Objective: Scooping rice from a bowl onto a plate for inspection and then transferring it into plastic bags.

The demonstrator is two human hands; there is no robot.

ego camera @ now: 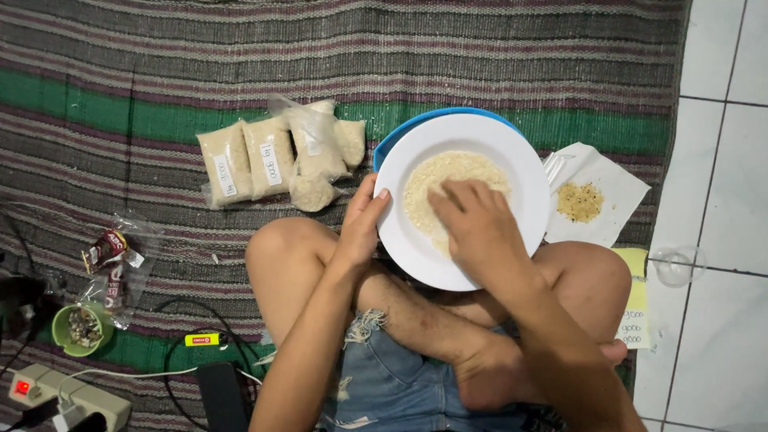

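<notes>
Right over the person's crossed legs sits a white plate (520, 172), tilted a little toward the lap, with a shallow heap of pale rice (436, 180) spread across its middle. Behind its upper edge a blue rim (416, 122) shows, so something blue lies under or behind it, though how they stack I cannot tell. The left hand (362, 228) grips the plate's left edge, thumb hooked over the rim and the remaining fingers hidden beneath, closed firmly on the plate. The right hand (476, 228) lies palm down on the rice, fingers loosely spread and slightly bent, their tips touching the grains; it holds nothing that can be seen, and whether any rice is pinched under the fingers is hidden.

Just right of the plate, touching its edge, lies a white sheet of paper (608, 188) carrying a small pile of yellowish-brown bits (580, 202). To the left of the plate, near but apart from the left hand, several clear bags of rice (272, 156) lie side by side on the striped woven mat (160, 72). Farther off by the left knee are a small green cup (78, 328), a crumpled wrapper (112, 256) and a yellow lighter (204, 339)
</notes>
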